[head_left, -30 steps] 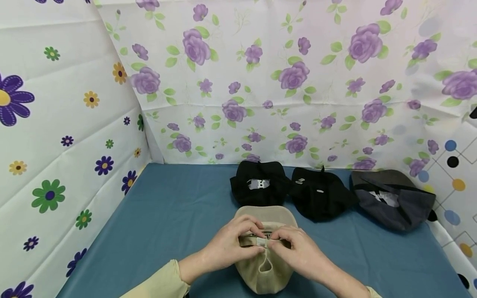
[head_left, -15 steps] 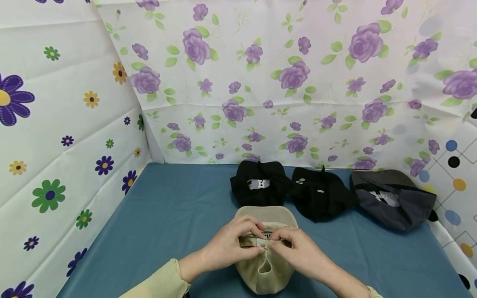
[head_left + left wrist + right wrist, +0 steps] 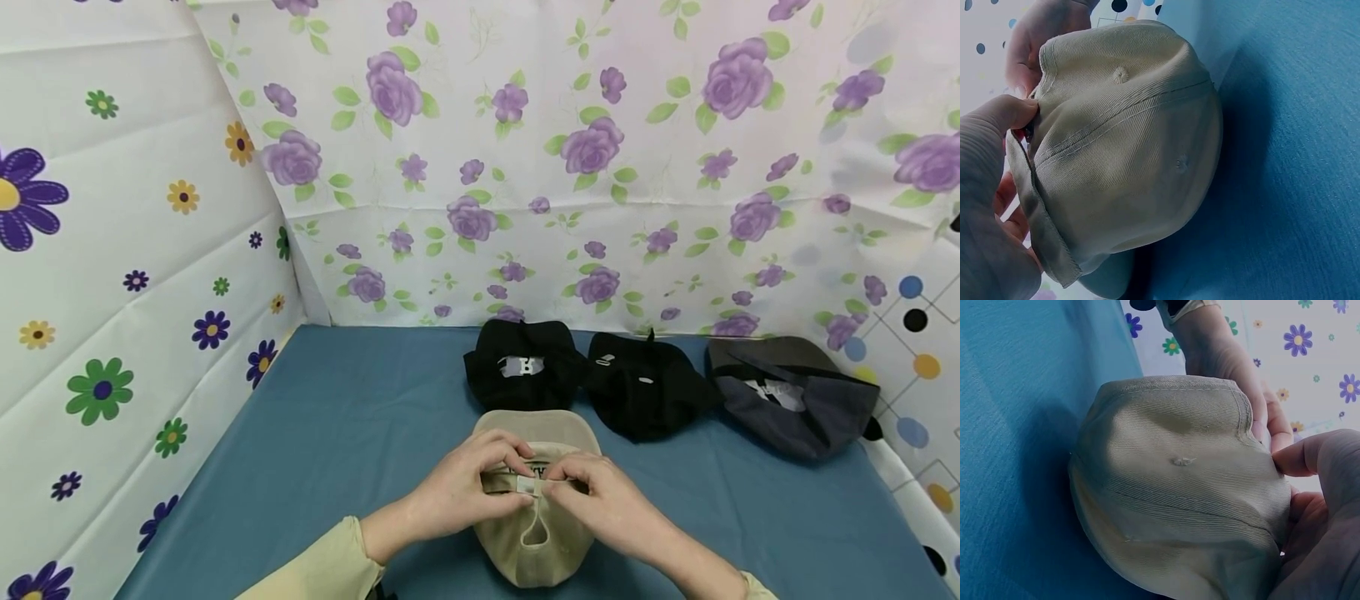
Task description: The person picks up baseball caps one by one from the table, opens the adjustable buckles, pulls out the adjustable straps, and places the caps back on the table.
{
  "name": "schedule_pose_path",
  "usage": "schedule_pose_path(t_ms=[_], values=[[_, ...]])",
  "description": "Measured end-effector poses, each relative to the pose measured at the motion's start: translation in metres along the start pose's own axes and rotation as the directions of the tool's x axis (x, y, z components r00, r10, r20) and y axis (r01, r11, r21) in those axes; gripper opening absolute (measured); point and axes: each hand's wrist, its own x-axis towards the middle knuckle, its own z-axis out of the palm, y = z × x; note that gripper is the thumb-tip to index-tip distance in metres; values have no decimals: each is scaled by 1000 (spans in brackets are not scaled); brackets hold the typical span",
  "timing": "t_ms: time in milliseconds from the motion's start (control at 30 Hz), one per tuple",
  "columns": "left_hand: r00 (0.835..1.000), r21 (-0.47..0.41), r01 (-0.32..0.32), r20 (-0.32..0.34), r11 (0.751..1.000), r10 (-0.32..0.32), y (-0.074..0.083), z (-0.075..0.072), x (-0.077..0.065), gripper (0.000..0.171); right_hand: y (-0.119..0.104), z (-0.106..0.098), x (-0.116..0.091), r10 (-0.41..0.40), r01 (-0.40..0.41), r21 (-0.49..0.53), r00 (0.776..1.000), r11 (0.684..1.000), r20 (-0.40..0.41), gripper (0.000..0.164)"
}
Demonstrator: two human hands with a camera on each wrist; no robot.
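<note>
A beige baseball cap (image 3: 555, 554) lies crown down at the front of the table, its brim pointing away from me. My left hand (image 3: 465, 487) pinches the cap's back strap from the left, thumb below and fingers above. From the right, my right hand (image 3: 603, 504) pinches the same strap close to the left fingertips. A small pale piece (image 3: 527, 485) on the strap shows between the two hands. In the left wrist view the side of the crown (image 3: 1129, 150) shows stitched seams and eyelets. The right wrist view has the crown (image 3: 1191, 487) too, with the thumb at its edge.
Behind the beige cap sit a black cap with a white letter (image 3: 521, 392), another black cap (image 3: 648, 404) and a dark grey cap (image 3: 787, 417). They rest on a blue cloth (image 3: 337, 417). Flower-patterned sheets (image 3: 450, 167) rise at the back and left.
Both hands keep their pinch on the strap with hardly any movement. The head view has shifted very slightly, so the caps appear a little higher.
</note>
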Motion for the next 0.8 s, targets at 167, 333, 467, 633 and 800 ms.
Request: schedule_pose_path(t_ms=[167,333,467,633,800], values=[[1000,6,-7,0,1000,7,0,0,0,17,1,0,1,-7,7,-13,1000,1000,-1,24],[1000,5,10,-1,1000,-10,1,-1,-1,18,1,1,2,-29,29,-44,1000,999,-5,29],[1000,6,16,-5,1000,-16,1,-1,-1,18,0,1,1,-60,58,-79,998,995,-21,32],[1000,12,10,-7,1000,-9,0,-1,-1,15,-1,1,1,-92,86,-118,994,989,-49,33],[999,-25,32,-13,999,-33,-1,-1,0,17,-5,1,3,-76,63,-147,994,987,-82,20]])
